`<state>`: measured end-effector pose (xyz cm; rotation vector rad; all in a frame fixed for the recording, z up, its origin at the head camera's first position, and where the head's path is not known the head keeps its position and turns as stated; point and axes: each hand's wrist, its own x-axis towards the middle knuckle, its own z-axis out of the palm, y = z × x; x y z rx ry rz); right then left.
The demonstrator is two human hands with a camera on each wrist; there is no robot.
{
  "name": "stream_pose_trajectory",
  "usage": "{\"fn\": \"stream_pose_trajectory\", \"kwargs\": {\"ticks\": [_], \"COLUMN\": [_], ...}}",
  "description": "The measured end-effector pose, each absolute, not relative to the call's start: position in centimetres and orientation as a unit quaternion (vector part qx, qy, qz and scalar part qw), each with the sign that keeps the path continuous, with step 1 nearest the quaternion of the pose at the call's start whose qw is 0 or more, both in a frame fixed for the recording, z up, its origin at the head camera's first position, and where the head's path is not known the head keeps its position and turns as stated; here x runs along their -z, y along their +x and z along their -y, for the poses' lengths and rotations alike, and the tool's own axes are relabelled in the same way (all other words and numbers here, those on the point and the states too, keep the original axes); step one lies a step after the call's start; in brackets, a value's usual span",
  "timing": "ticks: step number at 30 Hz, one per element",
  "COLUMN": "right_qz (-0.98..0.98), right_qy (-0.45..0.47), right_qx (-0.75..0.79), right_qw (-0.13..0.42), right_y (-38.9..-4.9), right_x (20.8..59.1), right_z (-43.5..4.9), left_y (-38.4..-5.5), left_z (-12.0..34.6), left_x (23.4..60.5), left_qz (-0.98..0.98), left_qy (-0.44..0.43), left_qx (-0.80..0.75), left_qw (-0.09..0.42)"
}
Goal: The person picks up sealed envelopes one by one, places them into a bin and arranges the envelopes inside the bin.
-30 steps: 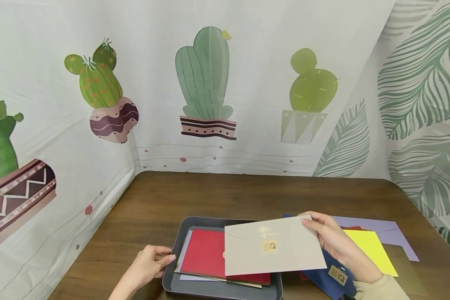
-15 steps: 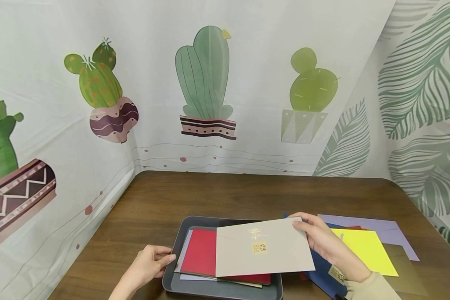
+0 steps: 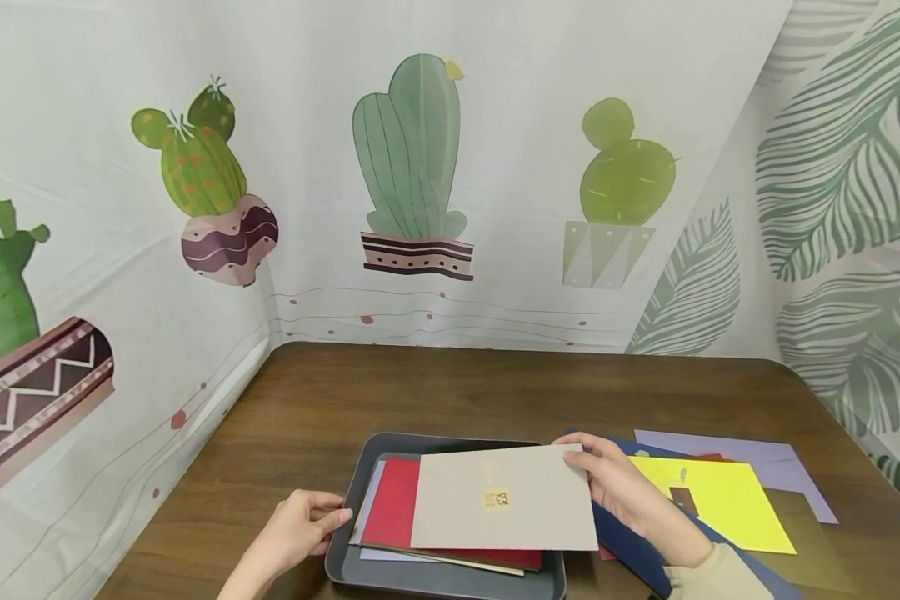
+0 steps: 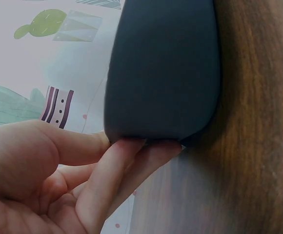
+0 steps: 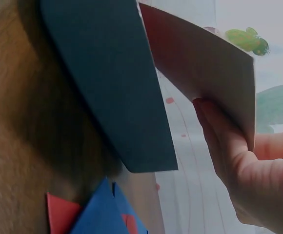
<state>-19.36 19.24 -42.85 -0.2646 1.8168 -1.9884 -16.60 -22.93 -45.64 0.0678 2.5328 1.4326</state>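
Note:
My right hand (image 3: 618,487) pinches a beige envelope (image 3: 517,471) at its right end, thumb on top and fingers underneath. The envelope has a gold sticker (image 3: 497,499) and sits tilted over a dark grey tray (image 3: 427,575), its right end beyond the tray's right rim. Beneath it in the tray lies a red envelope (image 3: 396,500) on top of other paper pieces, partly hidden. In the right wrist view the envelope's underside (image 5: 214,63) shows above the tray wall. My left hand (image 3: 292,525) holds the tray's left side, fingertips at the rim and outer wall (image 4: 161,78).
Right of the tray lies a loose pile: a blue envelope (image 3: 622,542), a yellow envelope (image 3: 735,500), a lilac envelope (image 3: 780,467) and an olive-brown piece (image 3: 810,533). The wooden table (image 3: 450,387) meets a cactus-print cloth (image 3: 510,167) at the back.
My right hand has moved left and slightly down with the beige envelope, flattening it over the tray. More of the yellow and blue envelopes shows. The left hand has stayed put.

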Motion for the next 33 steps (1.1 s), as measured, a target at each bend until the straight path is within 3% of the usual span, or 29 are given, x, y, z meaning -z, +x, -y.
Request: {"fn": "stream_pose_trajectory", "kwargs": {"ticks": [33], "right_qz": [-0.648], "right_qy": [-0.091], "right_qx": [0.717], "right_qw": [0.241], "right_y": [-19.4], "right_x": [44.0], "right_z": [-13.8], "left_y": [-16.6], "left_z": [22.9], "left_x": [45.7], "left_qz": [-0.864], "left_qy": [0.019], "left_qx": [-0.49], "left_qw": [0.111]}}
